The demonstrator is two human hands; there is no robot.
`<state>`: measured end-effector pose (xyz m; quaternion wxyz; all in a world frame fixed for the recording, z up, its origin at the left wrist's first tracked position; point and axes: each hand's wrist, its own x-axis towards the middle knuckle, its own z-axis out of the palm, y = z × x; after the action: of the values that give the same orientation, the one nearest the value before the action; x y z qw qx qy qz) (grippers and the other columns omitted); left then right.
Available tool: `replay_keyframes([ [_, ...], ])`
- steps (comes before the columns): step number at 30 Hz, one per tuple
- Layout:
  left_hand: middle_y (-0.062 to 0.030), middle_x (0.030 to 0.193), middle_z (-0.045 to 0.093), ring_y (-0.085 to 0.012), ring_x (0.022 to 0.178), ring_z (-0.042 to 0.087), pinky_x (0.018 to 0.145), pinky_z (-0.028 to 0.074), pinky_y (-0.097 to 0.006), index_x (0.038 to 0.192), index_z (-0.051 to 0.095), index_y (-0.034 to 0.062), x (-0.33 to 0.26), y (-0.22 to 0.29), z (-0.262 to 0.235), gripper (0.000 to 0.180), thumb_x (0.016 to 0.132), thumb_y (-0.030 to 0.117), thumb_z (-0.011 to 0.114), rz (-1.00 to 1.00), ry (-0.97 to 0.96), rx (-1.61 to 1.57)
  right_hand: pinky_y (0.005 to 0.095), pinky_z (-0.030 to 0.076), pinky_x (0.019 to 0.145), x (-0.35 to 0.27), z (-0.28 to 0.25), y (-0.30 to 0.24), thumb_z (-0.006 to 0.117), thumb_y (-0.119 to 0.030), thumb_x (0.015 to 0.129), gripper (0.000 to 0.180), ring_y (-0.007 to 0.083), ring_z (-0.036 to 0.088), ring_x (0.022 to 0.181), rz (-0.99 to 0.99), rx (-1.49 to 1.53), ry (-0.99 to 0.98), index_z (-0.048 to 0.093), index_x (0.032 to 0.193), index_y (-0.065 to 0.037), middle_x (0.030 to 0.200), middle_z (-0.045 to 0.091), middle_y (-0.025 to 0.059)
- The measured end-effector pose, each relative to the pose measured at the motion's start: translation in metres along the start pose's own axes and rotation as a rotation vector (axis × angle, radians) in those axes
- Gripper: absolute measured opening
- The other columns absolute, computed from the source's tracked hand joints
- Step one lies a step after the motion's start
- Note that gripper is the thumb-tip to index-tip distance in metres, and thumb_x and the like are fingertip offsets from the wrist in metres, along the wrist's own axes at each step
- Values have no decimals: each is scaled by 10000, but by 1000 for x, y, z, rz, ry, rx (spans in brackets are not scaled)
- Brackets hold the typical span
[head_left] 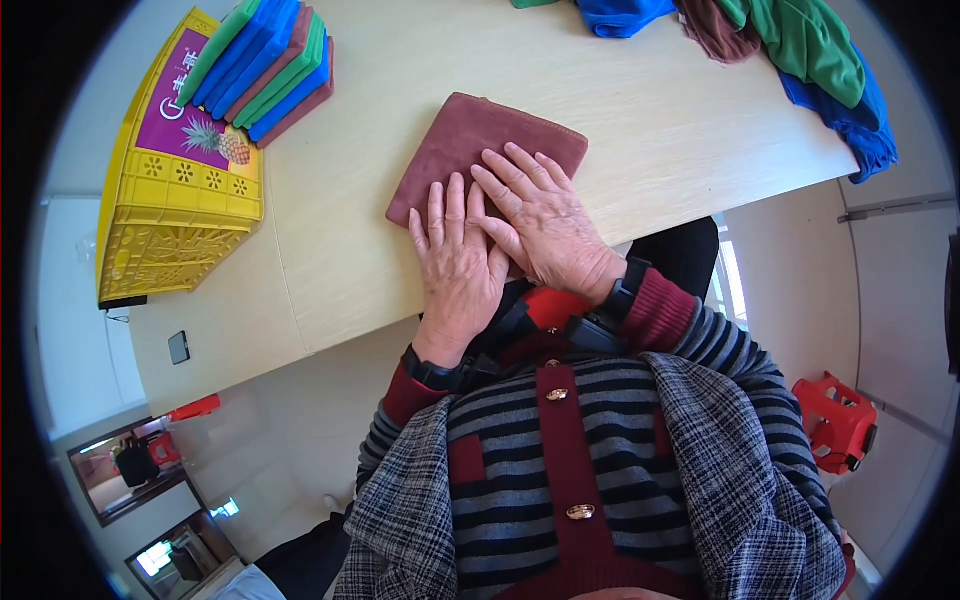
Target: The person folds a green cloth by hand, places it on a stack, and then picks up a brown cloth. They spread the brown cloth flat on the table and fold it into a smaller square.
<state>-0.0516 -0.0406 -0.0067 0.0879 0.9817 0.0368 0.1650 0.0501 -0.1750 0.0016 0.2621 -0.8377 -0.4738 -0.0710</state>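
Note:
A brown-red cloth, folded into a rough square, lies flat on the pale wooden table in front of me. Both hands rest on its near part with the fingers stretched out. My left hand covers the near left side, fingers pointing away from me. Over the near right side lies my right hand, its thumb crossing close to the left hand's fingers. The palms hide the cloth's near edge. Neither hand grips anything.
At the far left a stack of folded green, blue and brown cloths sits by a yellow plastic crate. Crumpled cloths hang over the table's far right edge. A small dark flat object lies front left; a red stool stands right.

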Motion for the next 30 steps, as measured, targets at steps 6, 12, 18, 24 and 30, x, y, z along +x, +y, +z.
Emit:
replay_keyframes([
  [6, -234, 1651, 270, -425, 1538, 222, 1236, 150, -621, 1582, 316, -10, -2, -10, -10, 831, 991, 526, 552, 7, -47, -16, 482, 198, 1265, 0, -2, 5, 493, -395, 1045, 584, 349, 300, 1523, 6, -31, -33, 464, 1536, -80, 1615, 397, 143],
  [12, -252, 1652, 260, -430, 1541, 216, 1240, 150, -615, 1585, 301, -14, -7, -15, -14, 933, 940, 587, 604, -10, -37, -12, 472, 233, 1254, -3, -1, 4, 536, -369, 1030, 556, 344, 328, 1507, -1, -79, 9, 500, 1508, -87, 1588, 430, 139],
  [18, -220, 1659, 267, -415, 1542, 221, 1239, 158, -612, 1580, 324, -1, -10, -19, -18, 896, 954, 578, 598, -31, -51, -34, 475, 232, 1258, -10, -8, 8, 570, -312, 1020, 543, 343, 317, 1516, 28, -87, -7, 494, 1516, -106, 1604, 413, 134],
  [24, -199, 1622, 342, -395, 1500, 310, 1228, 188, -605, 1578, 354, 49, -10, -41, -24, 768, 1002, 508, 573, -153, 11, 5, 475, 367, 1175, -26, -37, 5, 627, -215, 981, 402, 358, 476, 1392, 51, -21, 56, 621, 1350, -56, 1451, 566, 151],
  [30, -166, 1295, 598, -348, 1228, 552, 1169, 320, -569, 1440, 526, 57, -14, -38, -29, 531, 1002, 340, 629, -163, 101, -9, 454, 444, 1102, -14, -37, 16, 659, -157, 947, 325, 358, 555, 1297, 34, 29, 122, 670, 1239, -15, 1342, 637, 158],
])
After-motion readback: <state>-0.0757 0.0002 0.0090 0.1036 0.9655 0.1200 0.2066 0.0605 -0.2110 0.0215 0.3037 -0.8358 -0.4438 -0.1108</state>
